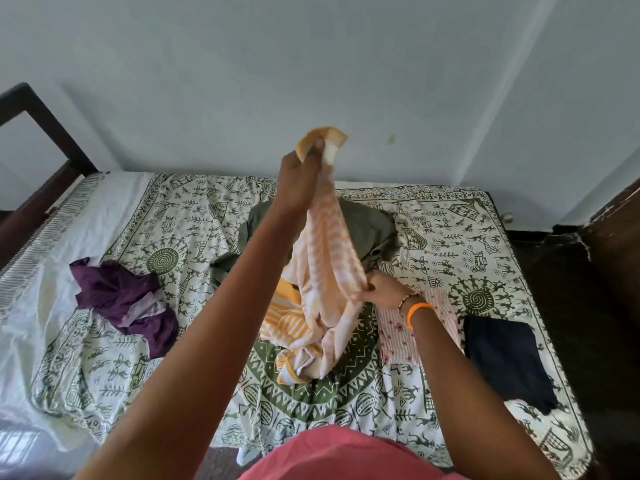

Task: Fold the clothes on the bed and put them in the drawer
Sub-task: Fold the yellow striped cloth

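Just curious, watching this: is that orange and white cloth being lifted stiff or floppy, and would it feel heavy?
Probably floppy: the orange and white cloth hangs in soft folds from the left hand and bunches on the bed. Likely light, since the right hand only pinches it.

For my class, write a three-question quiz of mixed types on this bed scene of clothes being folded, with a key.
1. True or false: the left hand holds the top end of the orange-and-white patterned cloth raised above the bed with the green-printed white sheet.
2. Which garment lies farthest to the person's right? A) crumpled purple garment B) flat dark navy garment C) olive green garment
3. Fill in: the right hand, which grips the cloth lower down, wears an ______ band at the wrist.

Key: 1 true; 2 B; 3 orange
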